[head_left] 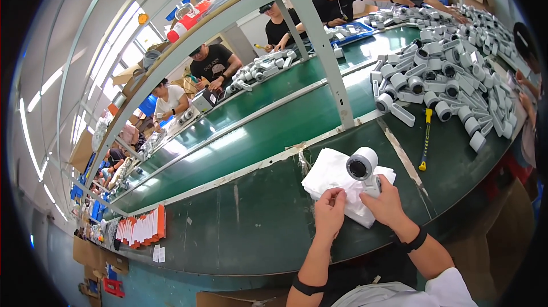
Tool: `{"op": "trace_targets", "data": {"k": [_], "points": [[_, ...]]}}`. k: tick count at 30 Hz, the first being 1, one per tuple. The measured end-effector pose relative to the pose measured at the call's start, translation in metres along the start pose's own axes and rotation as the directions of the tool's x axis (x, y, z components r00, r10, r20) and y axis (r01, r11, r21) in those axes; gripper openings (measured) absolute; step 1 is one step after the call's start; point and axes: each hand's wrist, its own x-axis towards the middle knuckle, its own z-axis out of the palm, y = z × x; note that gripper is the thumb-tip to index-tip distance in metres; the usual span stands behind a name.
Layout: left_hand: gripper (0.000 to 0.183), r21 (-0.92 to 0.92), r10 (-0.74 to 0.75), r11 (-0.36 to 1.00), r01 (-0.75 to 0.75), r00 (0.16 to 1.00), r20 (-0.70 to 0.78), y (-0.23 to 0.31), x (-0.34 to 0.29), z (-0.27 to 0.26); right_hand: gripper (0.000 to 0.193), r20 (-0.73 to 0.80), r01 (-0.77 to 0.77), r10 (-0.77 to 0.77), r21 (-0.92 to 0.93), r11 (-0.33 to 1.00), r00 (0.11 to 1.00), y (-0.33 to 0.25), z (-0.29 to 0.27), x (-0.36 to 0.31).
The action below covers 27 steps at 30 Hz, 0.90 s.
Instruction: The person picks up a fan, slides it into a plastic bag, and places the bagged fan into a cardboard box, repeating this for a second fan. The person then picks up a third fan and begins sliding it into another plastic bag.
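Observation:
In my right hand is a white camera-like device with a round dark lens face and a short arm. Its fingers wrap round the arm, and the head points up and to the left. My left hand is closed in a pinch at the edge of a stack of thin white packing bags. The stack lies on the dark green table under both hands. Whether a single bag is between the left fingertips is hard to make out.
Many similar white devices are heaped at the right. A yellow-and-black hand tool lies beside them. Orange-and-white cartons stand at the left. A metal post rises by the green conveyor belt; several people work beyond it.

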Motion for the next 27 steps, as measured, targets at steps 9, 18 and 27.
{"op": "trace_targets", "data": {"k": [9,18,27], "points": [[0.016,-0.241,0.055,0.967,-0.086,0.99,-0.132,0.001,0.008,-0.003,0.043,-0.011,-0.031,0.031,-0.01,0.999,0.999,0.002,-0.001,0.001],[0.011,-0.187,0.122,0.969,-0.164,0.969,-0.215,0.022,0.021,-0.013,0.049,-0.007,-0.129,0.13,0.059,0.99,0.992,0.005,-0.003,0.005],[0.009,-0.41,0.108,0.887,-0.215,0.957,-0.268,0.045,0.035,-0.033,0.052,0.005,-0.132,0.132,0.036,0.991,0.991,0.007,-0.003,0.003]]}}
